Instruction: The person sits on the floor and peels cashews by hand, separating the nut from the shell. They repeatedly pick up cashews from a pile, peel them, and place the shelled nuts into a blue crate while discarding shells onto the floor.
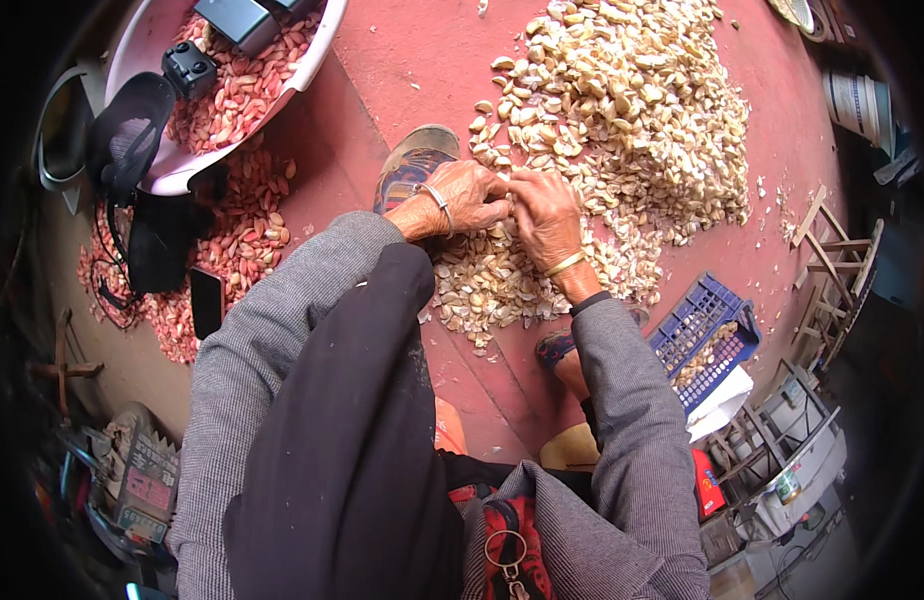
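My left hand [466, 196], with a silver bangle at its wrist, and my right hand [550, 218], with a gold-coloured bangle, meet fingertip to fingertip. Both hands are closed in a pinch; whatever lies between the fingers is too small and covered to make out. Under and around them spreads a heap of pale, clove-shaped pieces [492, 285] that look like garlic cloves, mixed with flaky bits. It runs up into a larger pale pile [642, 110] beyond my hands. My left shoe [418, 160] sits right behind my left hand.
At the far left a pink basin [327, 40] holds reddish cloves and dark devices; more reddish cloves [257, 215] lie beside it with a phone [207, 302]. A blue plastic crate [704, 300] stands at right, near wooden stools [832, 255] and a white bucket [860, 108].
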Available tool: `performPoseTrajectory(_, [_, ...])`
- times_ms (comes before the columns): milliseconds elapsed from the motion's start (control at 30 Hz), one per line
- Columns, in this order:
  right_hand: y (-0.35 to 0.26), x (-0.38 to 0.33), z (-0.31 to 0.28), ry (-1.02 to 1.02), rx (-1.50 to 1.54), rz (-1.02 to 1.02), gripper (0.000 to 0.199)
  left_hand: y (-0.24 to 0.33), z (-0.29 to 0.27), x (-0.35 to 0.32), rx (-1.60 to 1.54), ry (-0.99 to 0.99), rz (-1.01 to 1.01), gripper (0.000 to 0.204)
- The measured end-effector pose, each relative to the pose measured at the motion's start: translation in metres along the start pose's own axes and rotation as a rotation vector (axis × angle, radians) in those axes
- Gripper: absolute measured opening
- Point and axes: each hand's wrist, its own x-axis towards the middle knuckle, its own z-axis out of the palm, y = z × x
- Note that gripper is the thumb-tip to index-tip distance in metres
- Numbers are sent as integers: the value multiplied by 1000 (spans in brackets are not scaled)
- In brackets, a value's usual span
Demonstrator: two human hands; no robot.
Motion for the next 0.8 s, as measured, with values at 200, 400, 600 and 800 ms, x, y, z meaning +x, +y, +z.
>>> performPoseTrajectory(200, [16,71,12,131,-126,108,21,6,-12,-3,-225,-14,-142,33])
performPoseTrajectory(400, [8,85,26,47,-109,214,21,1,-15,-5,-333,0,-138,34])
performPoseTrajectory(600, [11,65,11,20,328,396,19,0,-15,-2,-503,33,-150,29])
performPoseTrajectory(800, [-2,29,-9,8,1181,692,27,7,-23,2,-831,73,-386,24])
